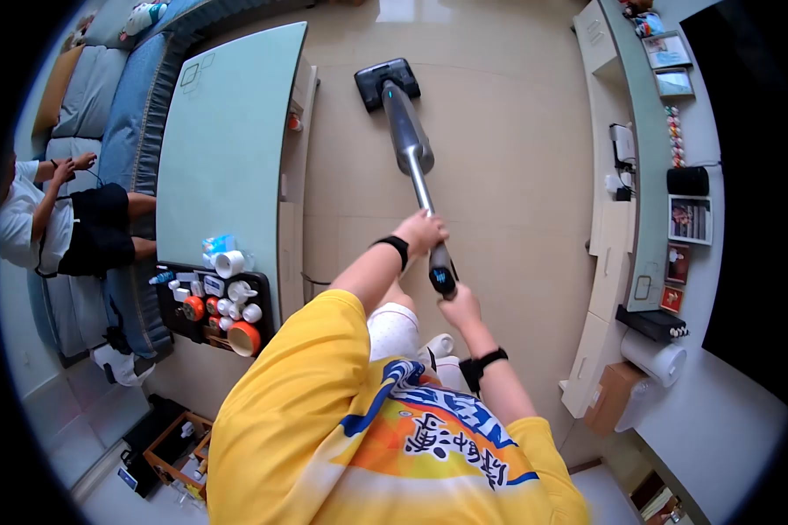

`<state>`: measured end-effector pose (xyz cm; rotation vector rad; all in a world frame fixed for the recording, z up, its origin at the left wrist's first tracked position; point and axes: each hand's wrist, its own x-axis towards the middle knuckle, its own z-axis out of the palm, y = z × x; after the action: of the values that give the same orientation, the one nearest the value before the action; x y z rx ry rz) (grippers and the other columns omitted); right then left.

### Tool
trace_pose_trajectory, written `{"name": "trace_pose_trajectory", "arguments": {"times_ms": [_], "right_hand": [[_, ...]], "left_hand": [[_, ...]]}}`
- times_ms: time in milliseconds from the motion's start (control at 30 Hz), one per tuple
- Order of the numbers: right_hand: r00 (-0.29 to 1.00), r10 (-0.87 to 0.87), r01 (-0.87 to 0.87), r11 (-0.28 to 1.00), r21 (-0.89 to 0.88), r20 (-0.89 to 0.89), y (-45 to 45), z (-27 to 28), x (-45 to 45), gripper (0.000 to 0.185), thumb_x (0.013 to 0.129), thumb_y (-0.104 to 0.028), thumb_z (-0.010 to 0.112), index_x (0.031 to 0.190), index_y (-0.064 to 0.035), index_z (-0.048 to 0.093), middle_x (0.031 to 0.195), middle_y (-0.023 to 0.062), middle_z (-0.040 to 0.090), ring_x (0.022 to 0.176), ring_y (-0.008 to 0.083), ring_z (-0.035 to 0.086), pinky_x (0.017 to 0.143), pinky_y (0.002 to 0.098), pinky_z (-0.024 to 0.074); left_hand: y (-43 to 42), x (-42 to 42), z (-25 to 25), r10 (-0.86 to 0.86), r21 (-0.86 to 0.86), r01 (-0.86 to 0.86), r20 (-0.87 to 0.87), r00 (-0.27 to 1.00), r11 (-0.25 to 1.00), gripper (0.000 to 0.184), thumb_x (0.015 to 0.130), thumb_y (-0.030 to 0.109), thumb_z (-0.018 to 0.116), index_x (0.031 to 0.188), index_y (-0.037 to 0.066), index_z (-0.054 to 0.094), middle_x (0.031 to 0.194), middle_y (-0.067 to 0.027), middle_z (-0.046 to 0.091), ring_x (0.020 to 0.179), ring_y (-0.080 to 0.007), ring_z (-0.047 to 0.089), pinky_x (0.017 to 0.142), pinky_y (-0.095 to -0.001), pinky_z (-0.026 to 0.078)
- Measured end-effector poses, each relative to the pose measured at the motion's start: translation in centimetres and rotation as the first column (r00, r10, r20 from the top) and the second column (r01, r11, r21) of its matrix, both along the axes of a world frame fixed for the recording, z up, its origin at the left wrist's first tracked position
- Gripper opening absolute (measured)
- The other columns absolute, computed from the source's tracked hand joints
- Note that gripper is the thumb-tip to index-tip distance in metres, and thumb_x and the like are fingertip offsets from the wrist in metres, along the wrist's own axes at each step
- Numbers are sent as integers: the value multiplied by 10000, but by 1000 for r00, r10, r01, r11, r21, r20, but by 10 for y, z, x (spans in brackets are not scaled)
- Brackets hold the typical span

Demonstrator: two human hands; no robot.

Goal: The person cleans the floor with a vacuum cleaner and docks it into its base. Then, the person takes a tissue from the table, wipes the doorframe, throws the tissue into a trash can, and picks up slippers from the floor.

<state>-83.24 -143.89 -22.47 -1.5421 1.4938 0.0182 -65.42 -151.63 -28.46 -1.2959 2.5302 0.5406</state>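
Observation:
An upright vacuum cleaner point(405, 131) leans out ahead of me, its dark, wide floor head point(388, 84) resting on the beige tiles. A silver pole runs from its grey body back to a dark handle with a small lit blue display point(443, 279). My left hand point(422, 231) is closed around the upper pole, just above the handle section. Lower down, nearer my body, my right hand point(460, 308) is wrapped round the handle's end; part of its grip is hidden. Both wrists wear black bands.
Along the left stands a long table with a pale green top point(228, 131), beside a black tray point(184, 319) crowded with cups. Another person point(70, 210) sits on the blue sofa point(127, 114). A low cabinet point(608, 262) lines the right, with a cardboard box point(613, 398) near its end.

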Motion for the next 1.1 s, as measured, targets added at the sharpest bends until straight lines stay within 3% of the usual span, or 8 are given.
{"name": "trace_pose_trajectory", "arguments": {"times_ms": [133, 233, 367, 533, 633, 833, 967, 1100], "right_hand": [[997, -28, 27, 1000, -15, -79, 119, 18, -129, 189, 613, -182, 587, 744, -51, 548, 725, 202, 571, 723, 387, 543, 625, 440, 447], [995, -47, 49, 999, 21, -93, 216, 42, -231, 196, 626, -192, 588, 758, -53, 547, 720, 205, 564, 729, 390, 537, 615, 438, 444], [950, -235, 259, 961, 96, -207, 344, 88, -352, 228, 615, -183, 598, 802, -59, 560, 727, 207, 562, 729, 389, 540, 594, 423, 444], [833, -183, 183, 982, -51, -522, 440, 177, -449, 236, 547, -160, 623, 736, -38, 549, 701, 188, 567, 687, 367, 557, 581, 405, 443], [739, -199, 148, 980, -132, -644, 447, 241, -453, 191, 510, -141, 617, 656, -46, 540, 632, 175, 550, 619, 356, 549, 553, 393, 438], [663, -106, -60, 979, -193, -741, 411, 307, -463, 165, 469, -129, 601, 597, -63, 519, 572, 163, 524, 555, 355, 530, 520, 381, 436], [610, -66, -116, 979, -171, -790, 350, 322, -423, 157, 493, -157, 618, 584, -71, 523, 560, 162, 523, 541, 350, 525, 504, 379, 433], [707, -57, -152, 961, -231, -705, 301, 306, -368, 134, 552, -135, 585, 609, -38, 514, 596, 197, 515, 604, 378, 531, 535, 388, 431]], "left_hand": [[93, -133, 4, -115, 206, 123, -50, 992, 971, 249, 605, 268, 658, 832, 195, 588, 850, -11, 561, 939, -197, 506, 888, -466, 323], [162, -236, 11, -328, 425, 361, -152, 932, 830, 267, 589, 271, 676, 826, 162, 619, 799, -42, 609, 834, -224, 575, 804, -413, 422], [270, -361, 28, -377, 467, 557, -427, 822, 687, 236, 611, 233, 670, 823, 144, 618, 788, -72, 615, 779, -259, 592, 675, -372, 480], [373, -484, 70, -328, 447, 699, -655, 681, 558, 284, 627, 176, 633, 897, 119, 566, 810, -92, 602, 812, -278, 581, 705, -389, 464], [396, -517, 101, -313, 363, 781, -767, 561, 509, 308, 625, 158, 623, 918, 108, 545, 839, -99, 592, 842, -282, 567, 725, -392, 454], [376, -521, 158, -195, 376, 759, -817, 542, 532, 378, 619, 142, 610, 984, 121, 512, 872, -104, 584, 851, -284, 559, 744, -395, 438], [335, -493, 166, -126, 368, 714, -835, 535, 595, 376, 618, 152, 609, 977, 119, 502, 856, -103, 583, 845, -289, 560, 735, -394, 440], [293, -430, 155, -104, 321, 616, -827, 552, 720, 372, 618, 157, 611, 967, 111, 492, 839, -110, 586, 818, -305, 564, 713, -398, 445]]}}
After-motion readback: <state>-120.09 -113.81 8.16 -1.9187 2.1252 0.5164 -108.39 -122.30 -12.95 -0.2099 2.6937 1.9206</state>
